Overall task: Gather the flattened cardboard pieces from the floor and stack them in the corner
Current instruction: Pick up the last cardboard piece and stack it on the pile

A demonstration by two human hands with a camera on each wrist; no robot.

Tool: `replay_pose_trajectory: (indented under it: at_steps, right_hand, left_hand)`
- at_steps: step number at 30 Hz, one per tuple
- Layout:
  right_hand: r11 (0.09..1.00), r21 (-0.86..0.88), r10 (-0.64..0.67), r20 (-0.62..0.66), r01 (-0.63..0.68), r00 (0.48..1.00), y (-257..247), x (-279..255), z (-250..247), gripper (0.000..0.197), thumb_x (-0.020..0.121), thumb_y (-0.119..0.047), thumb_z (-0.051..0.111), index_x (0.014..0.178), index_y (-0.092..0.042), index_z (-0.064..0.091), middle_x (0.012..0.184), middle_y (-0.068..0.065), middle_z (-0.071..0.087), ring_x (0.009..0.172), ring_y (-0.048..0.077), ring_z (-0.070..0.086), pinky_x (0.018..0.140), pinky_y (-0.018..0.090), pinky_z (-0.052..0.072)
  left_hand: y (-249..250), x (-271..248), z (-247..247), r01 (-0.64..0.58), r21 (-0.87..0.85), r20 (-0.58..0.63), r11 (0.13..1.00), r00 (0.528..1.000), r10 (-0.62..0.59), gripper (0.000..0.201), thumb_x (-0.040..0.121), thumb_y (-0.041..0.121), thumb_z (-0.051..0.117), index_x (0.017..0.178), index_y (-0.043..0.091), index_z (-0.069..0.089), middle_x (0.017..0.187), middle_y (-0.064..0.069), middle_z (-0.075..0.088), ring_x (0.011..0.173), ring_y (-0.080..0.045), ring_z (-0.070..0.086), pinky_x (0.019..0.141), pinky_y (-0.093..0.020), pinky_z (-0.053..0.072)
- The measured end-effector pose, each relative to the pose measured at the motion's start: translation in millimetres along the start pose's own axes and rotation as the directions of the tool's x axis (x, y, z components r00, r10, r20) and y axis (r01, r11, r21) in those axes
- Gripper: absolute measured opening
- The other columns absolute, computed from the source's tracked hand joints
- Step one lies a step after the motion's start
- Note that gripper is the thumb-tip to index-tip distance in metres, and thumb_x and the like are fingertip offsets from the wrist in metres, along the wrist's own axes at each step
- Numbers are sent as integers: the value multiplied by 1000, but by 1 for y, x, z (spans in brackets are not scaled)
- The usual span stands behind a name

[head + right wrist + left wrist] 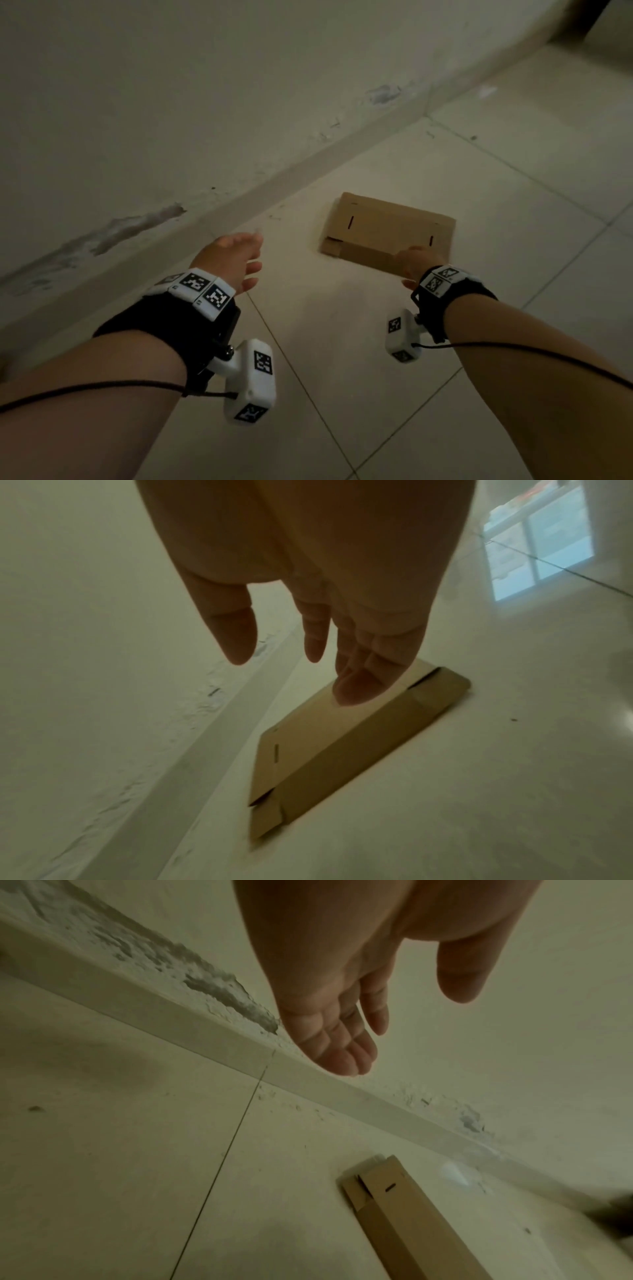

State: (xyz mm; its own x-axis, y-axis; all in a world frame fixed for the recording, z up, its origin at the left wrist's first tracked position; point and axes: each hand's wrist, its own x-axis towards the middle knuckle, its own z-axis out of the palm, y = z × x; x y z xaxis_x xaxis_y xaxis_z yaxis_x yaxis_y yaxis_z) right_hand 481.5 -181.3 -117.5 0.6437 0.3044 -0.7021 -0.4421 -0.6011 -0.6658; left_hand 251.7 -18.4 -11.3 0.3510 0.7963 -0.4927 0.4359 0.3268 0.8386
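A flattened brown cardboard piece (390,231) lies flat on the pale tiled floor, a short way from the wall. My right hand (412,265) hovers over its near right edge with straight, relaxed fingers and holds nothing; the right wrist view shows the fingertips (356,693) just above the cardboard (342,748). My left hand (239,260) is off to the left of the piece, open and empty, above bare floor. In the left wrist view the left hand's fingers (342,1053) point toward the skirting, with the cardboard's end (394,1204) low in the picture.
A cream wall (171,102) with flaking paint and a skirting strip (239,205) runs diagonally left of the cardboard. A dark opening (592,13) shows at the far top right. Window light reflects on the tiles (537,542).
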Motion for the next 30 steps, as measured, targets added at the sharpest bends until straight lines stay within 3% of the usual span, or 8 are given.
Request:
replay_pose_trajectory:
  at_steps: [3,5,9,14,16,23,28,30]
  right_hand:
    - [998,-12,60,-46,-61,997,10,21,-9,56,86,-16,58,138,-9,39,138,14,45,97,26,45,76,37,53]
    - [990,-26,133,-97,-137,986,17,32,-15,50,84,-21,61,131,-10,48,129,13,50,94,29,50,90,45,53]
    - [991,-41,121,-127,-127,985,31,51,-29,51,80,-22,65,127,-10,50,122,13,54,108,34,52,100,49,46]
    - [991,-19,126,-151,-130,980,48,76,-43,79,73,-27,70,141,-18,33,140,14,45,123,36,46,103,51,42]
    - [991,-29,125,-128,-130,984,46,73,-43,73,77,-23,69,141,-14,35,140,15,44,126,37,44,105,50,41]
    - [992,29,121,-92,-119,988,57,82,-45,53,79,-14,68,130,-14,53,117,12,54,97,28,48,98,46,47]
    - [995,-1,95,-154,-96,984,62,83,-47,45,77,-14,71,121,-12,62,119,14,62,103,30,57,101,43,46]
    - [996,-41,69,-199,-79,978,60,84,-47,38,77,-21,71,114,-14,66,107,10,65,95,27,59,91,34,49]
  left_hand:
    - [-9,12,17,19,62,24,998,999,-21,14,87,29,55,97,20,55,90,0,59,83,-17,58,66,-29,47]
    - [-15,21,27,36,83,20,996,999,-38,18,86,29,56,101,19,55,90,0,59,87,-19,58,66,-29,47]
    - [-19,32,48,68,106,47,992,996,-73,19,87,29,56,103,18,54,91,0,59,93,-22,58,68,-30,48]
    - [-16,37,63,66,113,57,991,996,-73,22,88,28,54,107,18,53,91,0,58,90,-19,57,69,-29,47]
    - [-15,40,66,71,104,52,992,996,-77,22,88,27,54,108,17,53,90,0,58,89,-19,57,69,-30,47]
    - [-23,40,69,78,137,53,988,995,-86,22,87,29,55,107,18,54,90,0,59,83,-16,57,68,-29,47]
    - [-22,42,69,71,147,49,987,996,-79,23,87,29,55,106,18,54,90,1,59,86,-17,57,68,-29,47]
    - [-21,41,69,68,153,52,986,996,-76,20,86,30,56,104,19,55,91,1,59,87,-18,58,67,-29,47]
